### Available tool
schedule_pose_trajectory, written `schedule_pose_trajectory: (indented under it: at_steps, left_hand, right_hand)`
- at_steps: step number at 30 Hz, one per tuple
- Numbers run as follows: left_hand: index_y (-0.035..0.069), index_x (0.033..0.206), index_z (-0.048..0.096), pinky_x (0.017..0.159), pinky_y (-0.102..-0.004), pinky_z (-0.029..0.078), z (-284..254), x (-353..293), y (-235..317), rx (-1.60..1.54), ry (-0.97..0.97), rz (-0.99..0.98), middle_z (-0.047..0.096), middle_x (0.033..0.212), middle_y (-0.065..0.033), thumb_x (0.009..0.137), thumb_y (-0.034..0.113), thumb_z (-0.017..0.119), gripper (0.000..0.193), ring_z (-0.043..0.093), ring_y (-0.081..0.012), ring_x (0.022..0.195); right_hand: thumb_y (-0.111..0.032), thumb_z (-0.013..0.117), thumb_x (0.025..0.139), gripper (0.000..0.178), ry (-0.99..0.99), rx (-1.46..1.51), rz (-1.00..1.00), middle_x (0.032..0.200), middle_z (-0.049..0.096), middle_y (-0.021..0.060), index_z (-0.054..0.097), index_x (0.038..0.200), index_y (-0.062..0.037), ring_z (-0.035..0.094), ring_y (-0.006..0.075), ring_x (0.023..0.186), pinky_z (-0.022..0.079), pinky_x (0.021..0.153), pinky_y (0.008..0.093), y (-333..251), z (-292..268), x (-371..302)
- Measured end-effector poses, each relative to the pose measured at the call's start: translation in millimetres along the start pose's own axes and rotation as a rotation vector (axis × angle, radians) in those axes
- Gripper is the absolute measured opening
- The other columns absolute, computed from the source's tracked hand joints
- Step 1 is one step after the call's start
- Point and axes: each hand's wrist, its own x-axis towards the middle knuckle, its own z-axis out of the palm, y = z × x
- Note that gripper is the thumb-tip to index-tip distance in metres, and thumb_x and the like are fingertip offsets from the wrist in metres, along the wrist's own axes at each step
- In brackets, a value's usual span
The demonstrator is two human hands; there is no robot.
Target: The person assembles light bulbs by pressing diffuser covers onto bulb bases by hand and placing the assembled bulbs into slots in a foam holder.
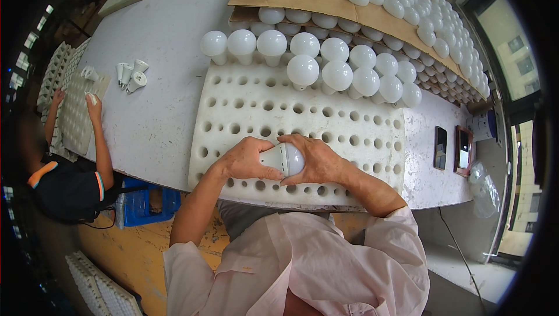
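Both of my hands hold one white light bulb (285, 158) lying sideways over the near part of a white foam tray (256, 103) full of round holes. My left hand (244, 160) grips the bulb's base end, and my right hand (317, 159) wraps over its round globe. The holes under my hands hold nothing. Finished bulbs (338, 74) stand upright in the tray's far rows.
Stacked cardboard layers (326, 2) with several more bulbs lie beyond the tray. Loose bulb bases (131, 74) lie on the white table (157, 118). Two phones (441, 147) rest at the right. Another person's hand (93, 103) works on a tray at the left.
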Motion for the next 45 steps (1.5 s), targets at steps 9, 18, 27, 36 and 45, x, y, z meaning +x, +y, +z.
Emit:
schedule_pose_trajectory:
  at_steps: [9,18,27,36,45]
  left_hand:
    - [-0.005,0.096,0.067,0.07,-0.0285,0.051,7.4,1.1,-2.9,-0.057,0.045,0.129,0.069,0.084,-0.0107,0.061,0.029,0.084,0.052,0.064,-0.0154,0.075]
    - [-0.004,0.088,0.067,0.068,-0.0256,0.05,14.9,3.1,7.7,0.002,-0.067,0.034,0.067,0.077,-0.008,0.062,0.031,0.087,0.048,0.063,-0.0128,0.075]
    - [-0.004,0.079,0.064,0.046,-0.0236,0.047,23.2,1.6,12.4,-0.008,-0.056,0.1,0.063,0.068,-0.0077,0.066,0.03,0.085,0.042,0.061,-0.0115,0.053]
    - [-0.005,0.099,0.059,0.031,-0.0206,0.04,23.5,17.6,-26.4,-0.814,-0.283,0.125,0.065,0.07,-0.0169,0.086,0.057,0.058,0.063,0.061,-0.0133,0.048]
    - [0.002,0.12,0.048,0.033,-0.0226,0.043,41.6,16.8,-19.6,-1.108,-0.16,0.085,0.063,0.08,-0.0143,0.094,0.056,0.042,0.061,0.062,-0.0187,0.05]
  right_hand:
    - [-0.023,0.083,0.063,0.074,0.169,0.028,-0.238,0.108,0.055,0.0144,0.047,0.125,-0.0044,0.059,0.0336,0.097,0.05,0.084,0.0417,-0.3,9.0,1.4]
    - [-0.008,0.078,0.059,0.048,0.461,0.07,-0.683,0.101,0.058,0.0104,0.061,0.105,-0.0053,0.058,0.027,0.091,0.049,0.077,0.0372,3.7,22.8,-0.7]
    - [-0.004,0.073,0.06,0.031,0.479,0.204,-0.692,0.088,0.06,0.0076,0.063,0.089,-0.0063,0.057,0.0233,0.079,0.047,0.067,0.0326,7.3,27.8,-2.5]
    - [-0.011,0.079,0.062,0.077,0.336,0.43,-0.413,0.121,0.047,0.0122,0.042,0.129,-0.0083,0.053,0.0255,0.101,0.045,0.087,0.0351,18.0,8.8,-0.3]
    - [-0.022,0.083,0.068,0.085,0.173,0.514,-0.008,0.121,0.053,0.0152,0.036,0.137,-0.0062,0.054,0.0238,0.112,0.044,0.096,0.0352,18.0,1.0,-10.3]
